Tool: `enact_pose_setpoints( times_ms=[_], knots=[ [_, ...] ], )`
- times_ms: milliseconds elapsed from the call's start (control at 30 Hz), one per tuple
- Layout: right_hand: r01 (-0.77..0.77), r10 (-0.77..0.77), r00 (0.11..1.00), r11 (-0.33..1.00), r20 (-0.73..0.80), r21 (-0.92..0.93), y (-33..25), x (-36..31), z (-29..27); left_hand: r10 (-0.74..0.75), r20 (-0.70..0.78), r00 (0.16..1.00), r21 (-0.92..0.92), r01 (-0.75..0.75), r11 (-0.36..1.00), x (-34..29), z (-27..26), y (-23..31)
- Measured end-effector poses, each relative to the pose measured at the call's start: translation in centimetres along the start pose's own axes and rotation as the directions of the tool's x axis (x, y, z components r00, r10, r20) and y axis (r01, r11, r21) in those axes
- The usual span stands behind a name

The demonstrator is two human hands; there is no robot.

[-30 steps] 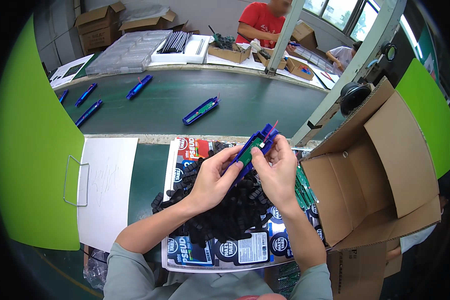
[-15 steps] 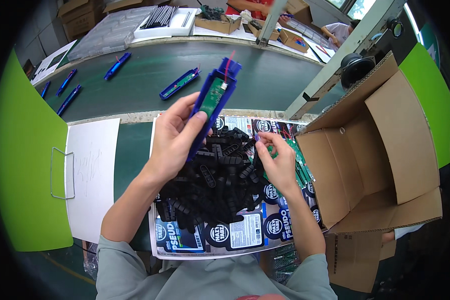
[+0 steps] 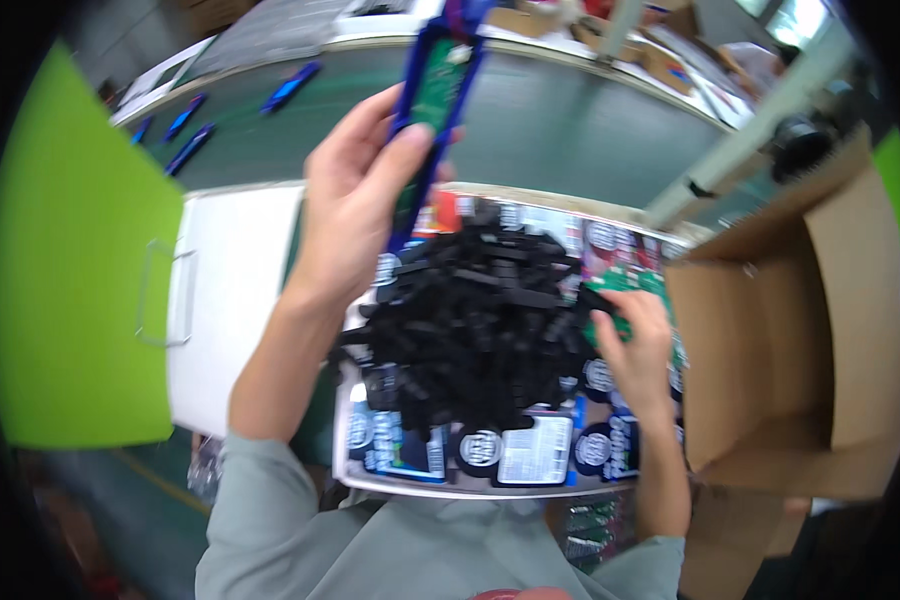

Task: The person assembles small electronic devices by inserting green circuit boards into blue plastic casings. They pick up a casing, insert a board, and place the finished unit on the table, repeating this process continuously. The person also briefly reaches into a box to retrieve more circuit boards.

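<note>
My left hand (image 3: 355, 190) is closed round a long blue plastic housing (image 3: 407, 205), raised above the far edge of the work surface. A green circuit board (image 3: 436, 88) lies inside the housing, its white connector near the top end. My right hand (image 3: 638, 335) is at the right side of a heap of small black plastic parts (image 3: 470, 330). Between its thumb and fingers is a small black part (image 3: 595, 299), blurred by motion. Green circuit boards (image 3: 625, 285) lie just beyond that hand, partly covered by it.
A printed sheet (image 3: 535, 450) lies under the heap. At right stands an open cardboard box (image 3: 760, 350); at left, a white board (image 3: 235, 300) beside a green panel (image 3: 90, 270). Several blue housings (image 3: 290, 87) lie on the green conveyor belt (image 3: 560, 110) beyond.
The whole view has shifted. My left hand still holds the housing, now higher in the picture. My right hand has moved toward me and slightly right, and a black part now shows at its fingertips.
</note>
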State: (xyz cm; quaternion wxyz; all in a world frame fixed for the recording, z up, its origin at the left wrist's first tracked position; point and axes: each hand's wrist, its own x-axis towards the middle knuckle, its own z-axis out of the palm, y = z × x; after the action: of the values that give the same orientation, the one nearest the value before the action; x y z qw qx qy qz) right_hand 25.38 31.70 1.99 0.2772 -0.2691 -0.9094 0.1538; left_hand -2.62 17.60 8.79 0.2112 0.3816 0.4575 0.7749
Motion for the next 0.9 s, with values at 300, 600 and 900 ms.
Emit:
enact_pose_setpoints(
  times_ms=[300, 600, 900],
  knots=[
    [0.000, 0.000, 1.000, 0.990, 0.001, 0.144, -2.1, 2.2, 1.4, 0.101, -0.021, 0.995, -0.017, -0.101, 0.995, 0.1, -1.4, 1.7],
    [-0.285, 0.268, 0.958, 0.876, 0.098, 0.389, -0.3, 1.8, 2.3, 0.122, -0.033, 0.992, -0.061, -0.124, 0.990, 0.0, -1.0, 2.4],
    [0.057, -0.030, 0.968, 0.993, -0.250, 0.100, -1.5, -1.0, 1.1, 0.086, 0.000, 0.996, 0.107, -0.086, 0.991, 0.9, -4.5, 1.2]
  ],
)
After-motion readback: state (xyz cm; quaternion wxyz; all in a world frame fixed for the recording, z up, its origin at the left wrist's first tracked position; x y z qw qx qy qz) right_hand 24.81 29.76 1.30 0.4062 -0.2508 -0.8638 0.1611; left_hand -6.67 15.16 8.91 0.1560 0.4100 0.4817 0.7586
